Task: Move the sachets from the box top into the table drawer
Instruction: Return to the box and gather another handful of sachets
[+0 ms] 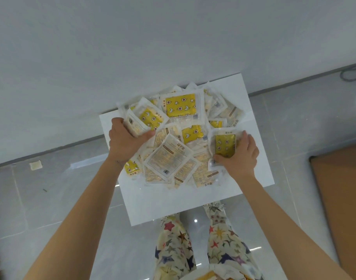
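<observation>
At frame centre, sachets [174,136] are being clasped by left hand [126,140] and right hand [240,156]; slippery bundles risk being dropped.

We see a glossy grey tiled floor [51,199], a plain white wall [132,37], a brown cardboard sheet [343,199] at right, and a small white scrap [35,165] on the floor.

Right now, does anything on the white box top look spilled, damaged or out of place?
Nothing looks damaged or spilled off. The sachets lie in a loose, overlapping heap on the box top, some printed side up, some reversed. The left hand and right hand each grip some.
</observation>
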### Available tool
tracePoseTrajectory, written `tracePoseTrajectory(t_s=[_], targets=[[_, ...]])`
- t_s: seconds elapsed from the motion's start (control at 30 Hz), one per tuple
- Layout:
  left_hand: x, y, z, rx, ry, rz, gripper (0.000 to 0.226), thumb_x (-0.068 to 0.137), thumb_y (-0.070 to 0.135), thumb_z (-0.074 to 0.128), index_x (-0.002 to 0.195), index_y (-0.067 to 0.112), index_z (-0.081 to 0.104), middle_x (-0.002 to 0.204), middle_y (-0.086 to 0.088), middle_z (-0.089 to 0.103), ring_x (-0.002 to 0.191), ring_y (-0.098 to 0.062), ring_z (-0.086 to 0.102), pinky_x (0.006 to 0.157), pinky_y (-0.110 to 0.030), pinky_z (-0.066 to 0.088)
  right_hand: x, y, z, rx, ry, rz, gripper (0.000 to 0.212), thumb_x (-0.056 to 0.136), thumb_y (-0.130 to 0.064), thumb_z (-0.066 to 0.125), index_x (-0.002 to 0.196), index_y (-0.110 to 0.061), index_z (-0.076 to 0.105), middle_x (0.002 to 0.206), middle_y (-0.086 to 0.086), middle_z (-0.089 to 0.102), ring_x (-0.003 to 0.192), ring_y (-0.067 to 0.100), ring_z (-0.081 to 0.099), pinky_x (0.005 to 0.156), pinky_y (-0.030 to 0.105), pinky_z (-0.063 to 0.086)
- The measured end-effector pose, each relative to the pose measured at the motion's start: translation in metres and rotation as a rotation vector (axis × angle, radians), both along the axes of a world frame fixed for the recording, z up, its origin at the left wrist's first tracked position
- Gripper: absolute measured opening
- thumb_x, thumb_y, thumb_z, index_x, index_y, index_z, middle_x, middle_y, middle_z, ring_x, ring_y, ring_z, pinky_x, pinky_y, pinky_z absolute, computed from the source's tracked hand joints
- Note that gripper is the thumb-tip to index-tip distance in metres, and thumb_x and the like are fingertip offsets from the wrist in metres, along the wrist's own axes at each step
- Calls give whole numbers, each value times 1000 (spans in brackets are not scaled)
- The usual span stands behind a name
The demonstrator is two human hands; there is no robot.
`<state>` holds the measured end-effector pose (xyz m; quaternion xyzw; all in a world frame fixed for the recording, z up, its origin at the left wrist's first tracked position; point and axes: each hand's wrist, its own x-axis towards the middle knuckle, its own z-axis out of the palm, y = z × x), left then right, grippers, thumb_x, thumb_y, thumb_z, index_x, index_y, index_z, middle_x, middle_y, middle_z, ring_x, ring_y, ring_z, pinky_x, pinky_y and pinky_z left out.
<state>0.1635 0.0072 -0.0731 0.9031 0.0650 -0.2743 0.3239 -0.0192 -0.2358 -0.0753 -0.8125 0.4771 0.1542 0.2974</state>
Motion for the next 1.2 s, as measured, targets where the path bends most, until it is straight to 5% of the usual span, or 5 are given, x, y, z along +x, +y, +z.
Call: tracePoseTrajectory(t_s=[0.4, 0.57, 0.77, 0.97, 1.2], targets=[[-16, 21, 1, -94, -8, -34, 53, 69, 53, 67, 103, 15, 49, 114, -4, 56, 107, -25, 55, 89, -52, 50, -9, -19, 15, 183, -212, -308, 35, 71, -11, 80, 98, -6, 58, 97, 11, 63, 87, 30, 64, 59, 27, 47], [-31, 18, 11, -67, -119, -25, 28, 82, 31, 72, 91, 14, 51, 141, -3, 47, 132, -22, 38, 104, -29, 31, -4, -21, 40, 314, -417, -474, 39, 75, -10, 79, 110, -6, 62, 98, 7, 69, 86, 19, 66, 57, 16, 51], [-53, 16, 45, -83, -149, 95, 28, 90, 30, 63, 89, 17, 38, 75, 9, 52, 62, -11, 52, 49, -23, 36, 11, 2, 73, 302, -518, -472, 33, 77, -13, 77, 104, -13, 58, 98, 2, 68, 84, 12, 66, 70, 26, 56], [-76, 36, 103, -205, -80, 298, 21, 92, 31, 61, 108, 27, 47, 92, 5, 65, 79, -6, 64, 59, -20, 48, 22, 43, 119, 493, -464, -231, 55, 76, -15, 79, 122, -17, 51, 109, 0, 66, 98, 16, 66, 81, 38, 57], [-132, 82, 203, -401, -115, 648, 25, 87, 26, 68, 111, 22, 60, 100, 3, 71, 84, -14, 71, 70, -32, 60, 38, 96, 207, 689, -404, 176, 61, 82, -10, 72, 131, -28, 40, 111, -19, 58, 99, -5, 58, 76, 13, 49]])
